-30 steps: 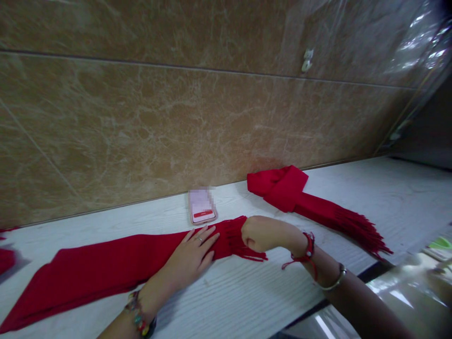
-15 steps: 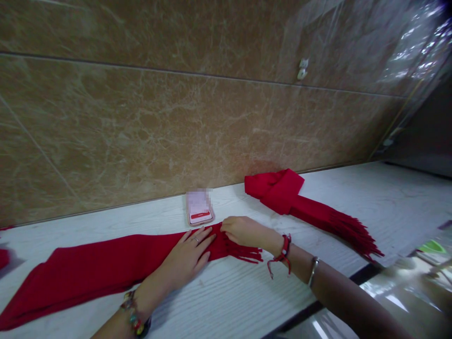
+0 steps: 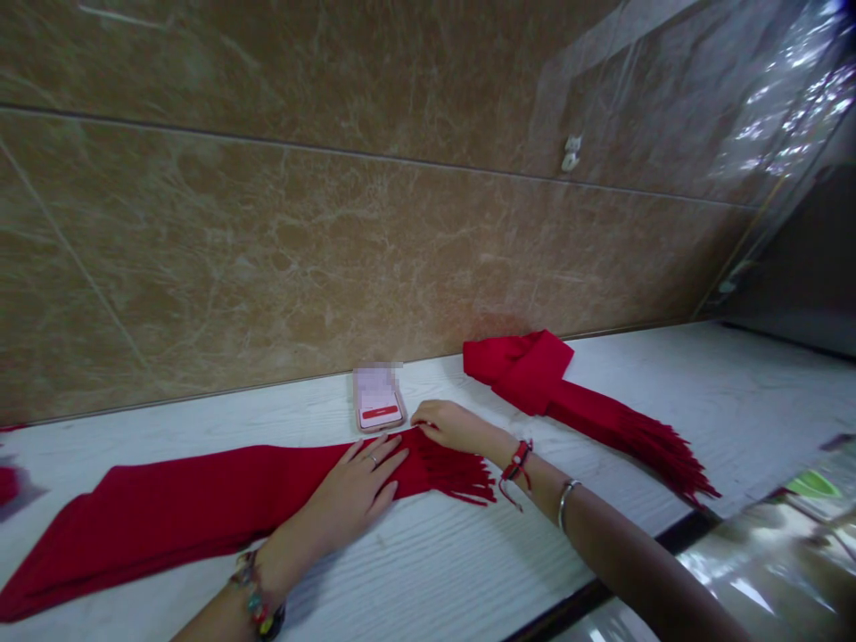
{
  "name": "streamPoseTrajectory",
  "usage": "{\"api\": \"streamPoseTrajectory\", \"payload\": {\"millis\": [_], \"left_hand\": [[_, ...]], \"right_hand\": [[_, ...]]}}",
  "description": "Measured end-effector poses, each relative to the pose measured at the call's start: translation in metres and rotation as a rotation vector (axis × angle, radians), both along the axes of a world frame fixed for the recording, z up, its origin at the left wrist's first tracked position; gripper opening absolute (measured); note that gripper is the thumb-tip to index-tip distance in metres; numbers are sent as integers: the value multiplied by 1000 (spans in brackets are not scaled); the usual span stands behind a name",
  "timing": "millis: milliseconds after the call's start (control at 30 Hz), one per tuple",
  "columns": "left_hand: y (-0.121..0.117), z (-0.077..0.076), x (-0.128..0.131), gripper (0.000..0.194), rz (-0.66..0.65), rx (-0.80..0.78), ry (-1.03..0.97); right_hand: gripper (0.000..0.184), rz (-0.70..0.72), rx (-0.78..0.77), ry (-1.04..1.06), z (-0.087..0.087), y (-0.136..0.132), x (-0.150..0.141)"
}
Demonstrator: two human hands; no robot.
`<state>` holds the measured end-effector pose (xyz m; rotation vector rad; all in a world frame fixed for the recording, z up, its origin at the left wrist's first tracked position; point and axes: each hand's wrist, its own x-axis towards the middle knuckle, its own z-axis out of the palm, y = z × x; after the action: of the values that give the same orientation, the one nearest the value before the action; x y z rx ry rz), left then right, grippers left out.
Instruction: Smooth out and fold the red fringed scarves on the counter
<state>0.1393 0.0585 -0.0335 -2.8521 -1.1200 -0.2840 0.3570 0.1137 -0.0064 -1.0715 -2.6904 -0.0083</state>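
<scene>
A long red scarf (image 3: 193,499) lies folded lengthwise on the white tabletop, with its fringe toward the right. My left hand (image 3: 365,481) rests flat on it just short of the fringe, fingers stretched out. At the scarf's upper edge, where the fringe starts, my right hand (image 3: 451,426) has its fingers pinched together on the cloth. Its fingertips are partly hidden. A second red scarf (image 3: 522,370), folded over itself in a loop with its fringed end stretched to the right, lies nearby against the wall.
A phone (image 3: 378,399) with a lit screen lies just above the scarf, close to my fingers. Brown marble-look tiles (image 3: 281,250) form the wall behind. Another bit of red cloth (image 3: 8,484) shows at the left edge. The table's dark front edge (image 3: 686,530) runs along the lower right.
My right hand has shifted slightly left and up along the scarf's edge, uncovering more of the fringe. My left hand stays put on the cloth.
</scene>
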Motion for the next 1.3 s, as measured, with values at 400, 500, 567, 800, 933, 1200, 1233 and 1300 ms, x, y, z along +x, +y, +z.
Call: {"api": "streamPoseTrajectory", "payload": {"millis": [400,500,567,800,933,1200,1233,1300], "left_hand": [[-2,6,2,43,23,-61,27],[-2,5,2,43,17,-56,9],[-2,7,3,42,23,-54,6],[-7,14,6,43,42,-92,46],[-6,13,6,44,51,-118,44],[-5,12,5,44,57,-110,56],[-5,12,5,44,59,-113,66],[-5,14,6,44,59,-116,85]], "right_hand": [[22,-160,-15,8,14,3,48],[19,33,-45,134,20,-19,22],[16,230,-128,101,22,-32,8],[16,143,-301,-154,27,-31,34],[16,90,-321,-145,38,-32,49],[19,286,-202,-217,35,-59,4],[20,234,-218,-264,34,-58,6],[21,129,-295,-329,34,-54,17]]}}
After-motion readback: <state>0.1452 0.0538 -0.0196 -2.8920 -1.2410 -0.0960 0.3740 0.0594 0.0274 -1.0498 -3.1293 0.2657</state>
